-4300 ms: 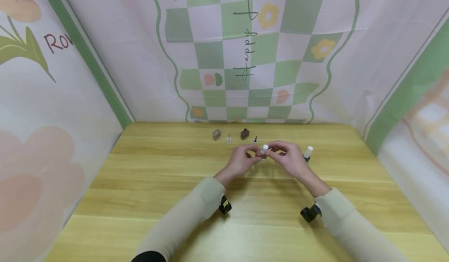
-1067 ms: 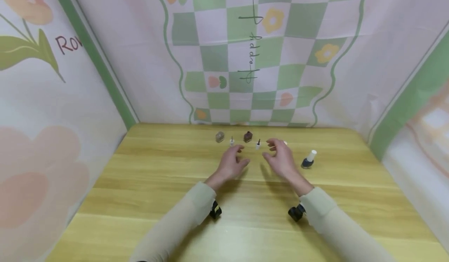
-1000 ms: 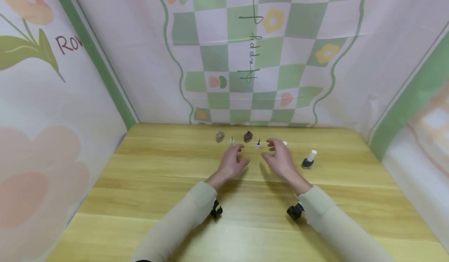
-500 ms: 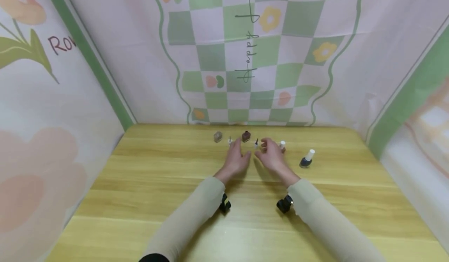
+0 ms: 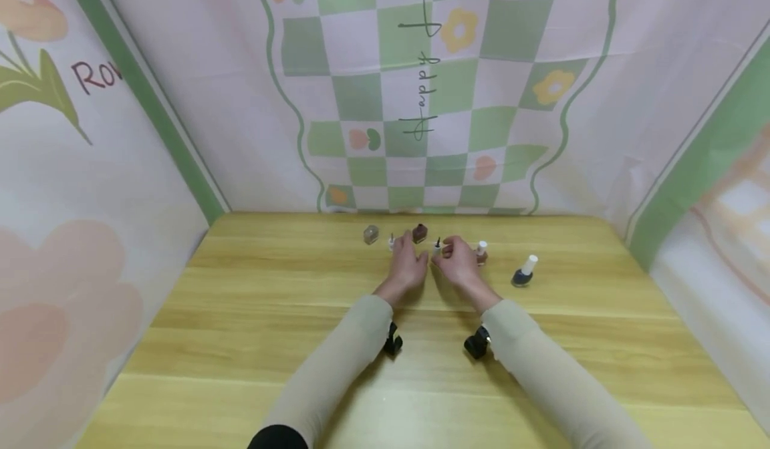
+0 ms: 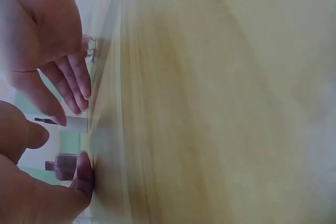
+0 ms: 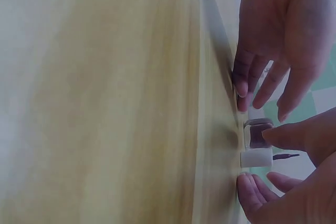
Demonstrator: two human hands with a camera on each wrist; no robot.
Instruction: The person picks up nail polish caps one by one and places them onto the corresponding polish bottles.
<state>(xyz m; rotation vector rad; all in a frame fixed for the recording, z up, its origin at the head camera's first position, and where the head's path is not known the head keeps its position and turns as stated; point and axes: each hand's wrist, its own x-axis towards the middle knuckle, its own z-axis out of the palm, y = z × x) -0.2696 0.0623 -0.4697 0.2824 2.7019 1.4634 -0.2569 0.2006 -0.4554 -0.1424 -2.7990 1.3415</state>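
Note:
In the head view my left hand (image 5: 409, 265) is just in front of an uncapped dark nail polish bottle (image 5: 420, 233), its fingers spread; whether they touch the bottle I cannot tell. My right hand (image 5: 458, 262) is beside a white nail polish cap (image 5: 437, 249) that stands brush-up on the table. In the right wrist view this white cap (image 7: 256, 158) lies between the thumb and fingers, with a gap below it, and the hand holds nothing. A capped reddish-brown nail polish bottle (image 5: 482, 258) stands just right of the right hand.
Farther left stand an uncapped clear-looking bottle (image 5: 371, 234) and another white cap (image 5: 392, 242), brush up, partly beside the left hand. A capped dark blue bottle (image 5: 522, 276) stands to the right. The wooden table (image 5: 252, 329) ends at a printed cloth wall (image 5: 409, 88).
Earlier both hands held the reddish-brown bottle; it now stands capped on the table. The hands parted, then moved closer together, towards the dark bottle and its upright cap.

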